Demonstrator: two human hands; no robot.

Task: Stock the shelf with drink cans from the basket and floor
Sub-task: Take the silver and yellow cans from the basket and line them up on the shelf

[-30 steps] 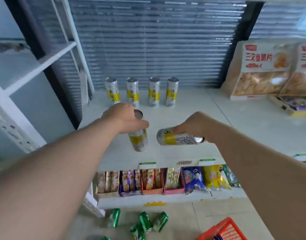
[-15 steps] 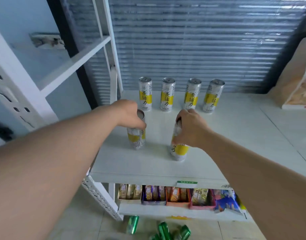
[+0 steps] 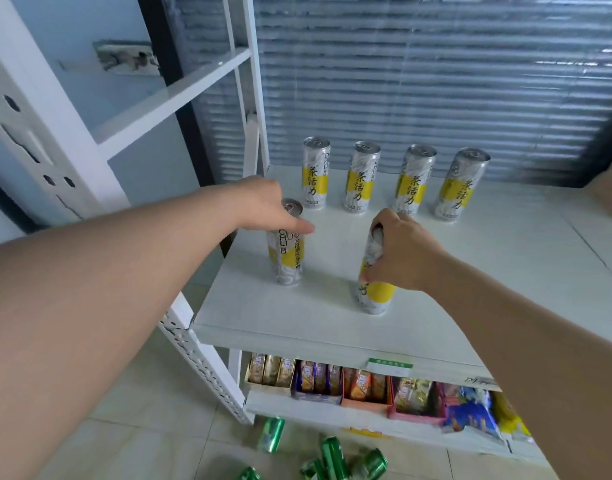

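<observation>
Your left hand (image 3: 263, 206) rests against the top of an upright yellow-and-silver can (image 3: 285, 251), near left on the shelf (image 3: 488, 278); whether it grips cannot be told. To its right, your right hand (image 3: 405, 251) curls round a second can (image 3: 375, 294), also upright. Four matching cans (image 3: 360, 181) line the far edge.

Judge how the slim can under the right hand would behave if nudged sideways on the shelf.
Likely tippy: the can is tall and narrow on a small base. Once down, it would probably roll, like the green cans lying on the floor. Its glossy skin may be slippery.
</observation>
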